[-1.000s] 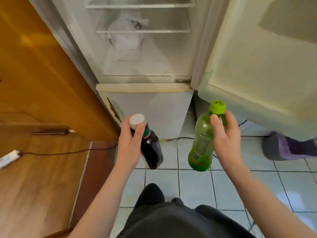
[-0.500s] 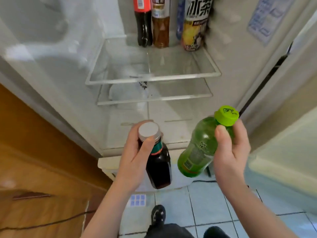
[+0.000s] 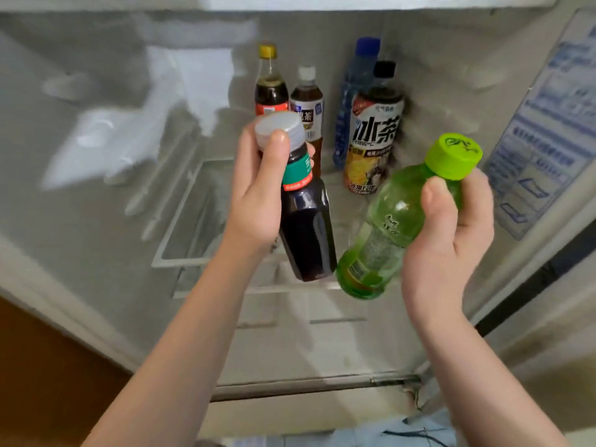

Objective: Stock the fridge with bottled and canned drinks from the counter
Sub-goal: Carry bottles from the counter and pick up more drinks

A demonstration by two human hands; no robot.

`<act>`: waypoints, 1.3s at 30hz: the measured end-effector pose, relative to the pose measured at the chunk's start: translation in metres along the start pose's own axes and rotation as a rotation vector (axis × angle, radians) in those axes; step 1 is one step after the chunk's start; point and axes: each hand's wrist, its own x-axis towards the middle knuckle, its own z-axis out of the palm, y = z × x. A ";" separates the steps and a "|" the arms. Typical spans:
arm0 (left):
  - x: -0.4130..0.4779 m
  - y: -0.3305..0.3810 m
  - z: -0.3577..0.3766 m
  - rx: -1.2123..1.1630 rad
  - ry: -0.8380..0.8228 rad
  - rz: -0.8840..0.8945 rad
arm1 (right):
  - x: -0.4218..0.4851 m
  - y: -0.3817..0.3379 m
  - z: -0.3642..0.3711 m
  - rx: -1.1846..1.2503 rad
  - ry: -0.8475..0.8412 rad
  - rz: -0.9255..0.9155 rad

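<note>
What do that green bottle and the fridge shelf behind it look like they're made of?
The green bottle is probably tinted plastic: glossy, see-through, with moulded relief. Its lime cap looks like ribbed matte plastic. The fridge shelf is likely clear glass, as things below show through, in a white frame, probably plastic.

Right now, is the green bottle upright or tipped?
Tipped. The green bottle slants, its cap up-right and its base down-left, gripped near the neck by the right hand.
</note>
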 end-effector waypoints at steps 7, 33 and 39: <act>0.057 -0.033 0.014 0.189 0.051 0.010 | 0.053 0.037 0.043 -0.060 0.099 0.089; 0.016 -0.119 -0.031 0.630 -0.259 -0.225 | 0.007 0.132 0.005 -0.525 -0.379 0.212; 0.039 -0.129 -0.027 0.598 -0.297 -0.275 | 0.022 0.146 0.012 -0.505 -0.371 0.243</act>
